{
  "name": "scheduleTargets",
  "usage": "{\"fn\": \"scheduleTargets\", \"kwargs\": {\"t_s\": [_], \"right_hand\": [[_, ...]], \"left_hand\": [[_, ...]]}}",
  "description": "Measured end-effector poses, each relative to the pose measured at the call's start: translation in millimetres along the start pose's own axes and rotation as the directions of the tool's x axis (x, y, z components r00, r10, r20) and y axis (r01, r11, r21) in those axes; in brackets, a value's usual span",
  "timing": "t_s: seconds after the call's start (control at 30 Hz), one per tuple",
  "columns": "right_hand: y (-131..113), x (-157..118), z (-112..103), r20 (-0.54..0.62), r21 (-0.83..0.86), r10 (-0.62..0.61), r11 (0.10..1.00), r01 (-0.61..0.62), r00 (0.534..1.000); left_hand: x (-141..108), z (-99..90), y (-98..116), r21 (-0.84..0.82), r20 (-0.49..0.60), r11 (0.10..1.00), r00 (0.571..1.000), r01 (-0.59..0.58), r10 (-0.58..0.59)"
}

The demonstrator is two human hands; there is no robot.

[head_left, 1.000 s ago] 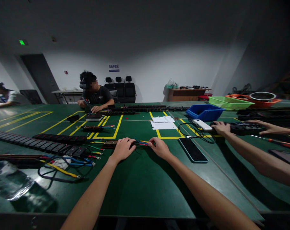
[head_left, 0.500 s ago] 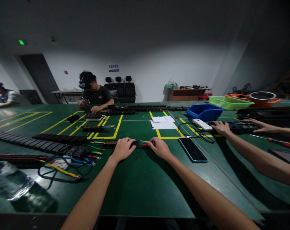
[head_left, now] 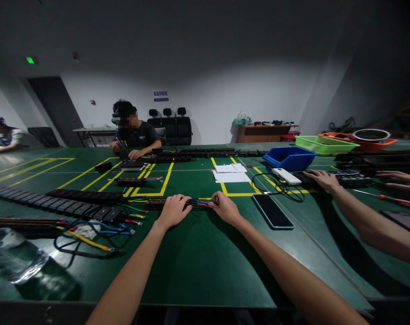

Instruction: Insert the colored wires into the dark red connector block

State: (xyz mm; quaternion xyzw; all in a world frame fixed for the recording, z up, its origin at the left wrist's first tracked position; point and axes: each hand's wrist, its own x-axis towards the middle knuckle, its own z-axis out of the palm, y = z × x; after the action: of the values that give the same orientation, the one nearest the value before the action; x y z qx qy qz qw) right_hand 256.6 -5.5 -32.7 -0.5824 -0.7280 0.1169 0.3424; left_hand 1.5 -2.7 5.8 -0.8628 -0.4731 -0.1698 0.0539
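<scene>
1. Bundle of coloured wires (head_left: 200, 204): lying across the near part of the green bench (head_left: 198, 271), spanning between both hands.
2. Left hand (head_left: 175, 211): reaching palm-down over the bundle, its grip closing round it between thumb and fingers.
3. Right hand (head_left: 225, 207): pinching the wires' right-hand end, thumb and fingertips drawn together on it.
4. Phone (head_left: 273, 211): lying just right of the right hand.
5. Paper sheets (head_left: 231, 177): lying beyond the hands.
6. Co-worker's hand (head_left: 324, 179): resting near a white device (head_left: 286, 176).

The left hand (head_left: 174, 210) rests over a dark strip (head_left: 154, 204). The right hand (head_left: 226, 209) pinches coloured wires (head_left: 200, 204) just beside it, near a phone (head_left: 273, 211)
</scene>
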Motion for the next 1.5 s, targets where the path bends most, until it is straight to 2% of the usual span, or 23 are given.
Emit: {"fn": "scheduleTargets", "kwargs": {"t_s": [0.3, 0.43, 0.57, 0.77, 0.97, 1.07, 1.5], "right_hand": [[-8, -5, -7, -0.080, 0.039, -0.023, 0.999, 0.027, 0.997], [-13, -7, -10, -0.045, -0.019, 0.007, 1.000, -0.008, 0.999], [-12, -7, -9, 0.008, -0.074, -0.043, 0.996, 0.043, 0.999], [-10, -5, -8, 0.014, -0.100, -0.077, 0.992, 0.078, 0.997], [-25, -11, -19, 0.022, -0.353, -0.117, 0.928, 0.117, 0.993], [-30, -13, -23, 0.056, -0.415, -0.136, 0.898, 0.147, 0.989], [-32, -12, -20, 0.058, -0.435, -0.136, 0.888, 0.148, 0.989]], "left_hand": [[0, 0.6, 0, -0.002, -0.007, 1.000, 1.000, 0.002, -0.002], [0, 0.9, 0, -0.004, -0.005, 1.000, 1.000, 0.001, -0.001], [0, 0.6, 0, -0.008, -0.012, 1.000, 1.000, -0.009, 0.009], [0, -1.7, 0, -0.010, 0.002, 1.000, 1.000, -0.004, 0.004], [1, -1.6, 1, 0.011, 0.010, 1.000, 1.000, 0.007, -0.007], [0, -1.9, 2, 0.007, 0.010, 1.000, 1.000, 0.006, -0.007], [1, -0.7, 1, 0.012, 0.001, 1.000, 1.000, 0.001, -0.001]]}}
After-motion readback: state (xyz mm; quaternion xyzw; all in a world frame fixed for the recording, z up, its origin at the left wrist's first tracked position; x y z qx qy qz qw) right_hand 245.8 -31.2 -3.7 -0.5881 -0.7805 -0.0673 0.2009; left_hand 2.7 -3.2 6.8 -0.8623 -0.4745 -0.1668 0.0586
